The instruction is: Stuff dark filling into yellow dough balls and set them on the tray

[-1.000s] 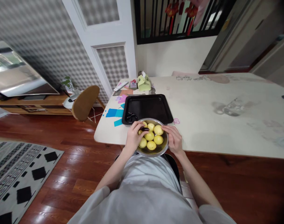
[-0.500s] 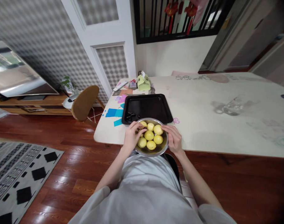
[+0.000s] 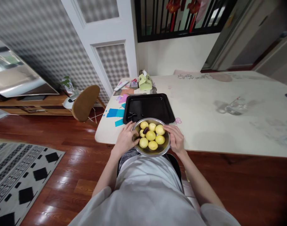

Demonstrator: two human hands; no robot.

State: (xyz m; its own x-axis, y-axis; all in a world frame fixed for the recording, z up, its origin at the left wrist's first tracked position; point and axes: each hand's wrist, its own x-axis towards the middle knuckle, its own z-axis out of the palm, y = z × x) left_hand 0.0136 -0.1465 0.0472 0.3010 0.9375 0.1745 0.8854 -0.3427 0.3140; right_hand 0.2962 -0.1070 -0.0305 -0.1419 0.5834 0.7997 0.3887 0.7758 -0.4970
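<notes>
In the head view, my left hand point(image 3: 125, 138) curled its fingers point(image 3: 133, 135) over the near-left rim of the steel bowl point(image 3: 150, 119), gripping it. My right hand point(image 3: 176, 140) clasped the opposite rim, fingers narrow around the edge. Between the two sets of fingers lay the yellow round fruits point(image 3: 151, 135), with a small dark piece point(image 3: 145, 130) among them, closer to the left fingers. Just beyond the fingers sat a black baking tray point(image 3: 149, 106) on the desk point(image 3: 204, 128). A clear glass point(image 3: 236, 108) stood well off from the right fingers.
</notes>
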